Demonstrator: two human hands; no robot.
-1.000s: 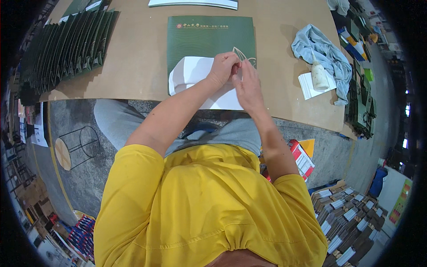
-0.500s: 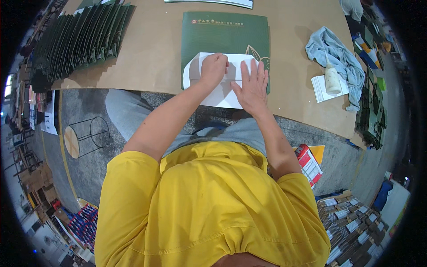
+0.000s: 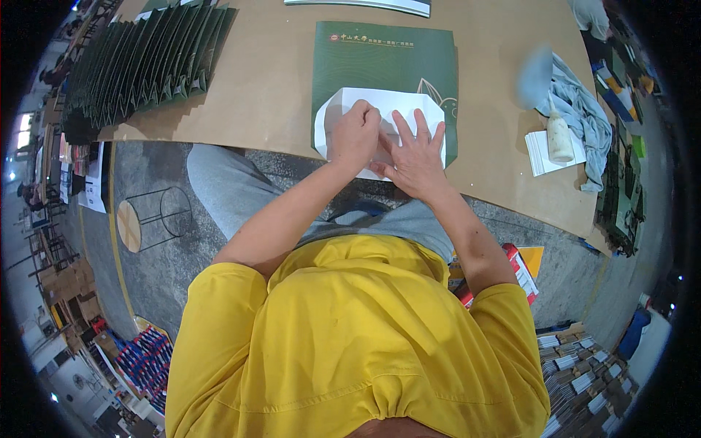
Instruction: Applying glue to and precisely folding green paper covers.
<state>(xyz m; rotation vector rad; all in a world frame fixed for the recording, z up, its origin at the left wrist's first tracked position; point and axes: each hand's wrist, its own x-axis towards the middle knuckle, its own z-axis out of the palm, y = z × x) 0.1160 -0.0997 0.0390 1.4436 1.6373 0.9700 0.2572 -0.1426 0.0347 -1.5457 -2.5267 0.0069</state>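
Note:
A green paper bag (image 3: 387, 62) with gold print lies flat on the table. At its near end, white inner flaps (image 3: 328, 139) are spread open with slanted corners. My left hand (image 3: 356, 131) rests on the white paper with its fingers curled closed; anything inside them is hidden. Beside it my right hand (image 3: 416, 157) lies open, fingers spread, over the right part of the flaps. Its thumb and index finger come close to my left hand. The flaps' near edge is partly hidden beneath both hands.
A row of folded green bags (image 3: 146, 66) stands at the left of the brown table (image 3: 263, 80). On the right are a squeeze bottle (image 3: 560, 139), white cards (image 3: 538, 153) and a light blue cloth (image 3: 584, 102). A round-seated stool (image 3: 130, 226) stands on the floor.
Both hands have moved toward me over the white flaps, and my right fingers have come nearer my left hand. A blurred pale blue shape now shows beside the cloth. The whole view has shifted slightly.

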